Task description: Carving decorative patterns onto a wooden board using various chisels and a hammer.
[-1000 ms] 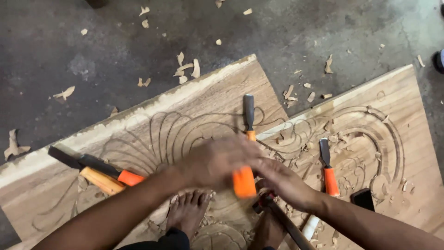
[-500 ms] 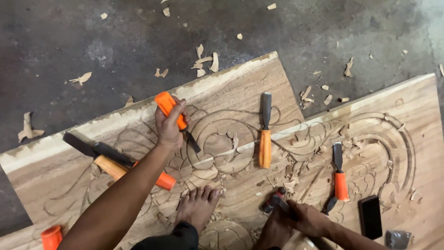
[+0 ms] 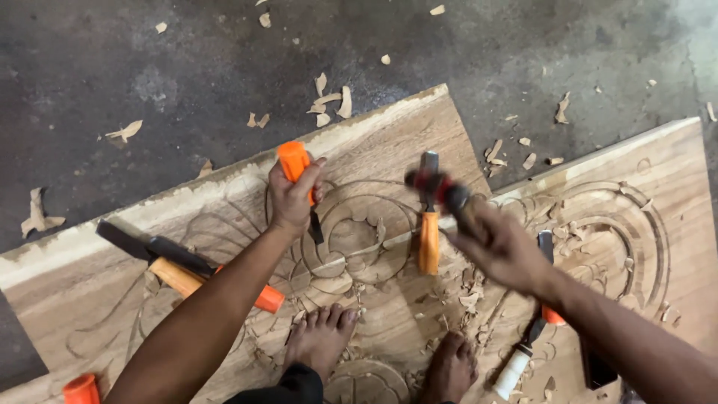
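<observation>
We see our left hand [image 3: 293,200], just left of frame centre, clenched around the orange handle of a chisel [image 3: 299,179]; its dark blade angles down to the carved wooden panel [image 3: 389,127], the tip touching a drawn scroll line. Our right hand [image 3: 497,243], right of centre, grips a mallet [image 3: 437,187] with a dark, red-banded head, motion-blurred and raised level with the chisel handle, apart from it.

Step in hand, by our judgement: chip-carving the scroll pattern, with the mallet mid-swing toward the chisel butt. The next move calls for a square strike on the handle end while the left hand keeps the blade seated on the line and at a constant angle; a glancing blow could skid the edge across the pattern.

Other tools lie on the panel:
- a second orange-handled chisel [image 3: 428,224] lies upright in frame centre, between the two hands;
- a hammer with a wooden handle [image 3: 168,262] lies at left, beside another orange-handled tool [image 3: 265,298];
- a white-handled tool [image 3: 514,370] lies at lower right;
- an orange-handled chisel [image 3: 547,251] lies partly hidden behind the right wrist.

Our bare feet [image 3: 321,337] rest on the panel at bottom centre. A second carved panel [image 3: 658,224] lies at right. Wood chips [image 3: 329,101] scatter over the concrete floor [image 3: 149,67] at the top of frame.
</observation>
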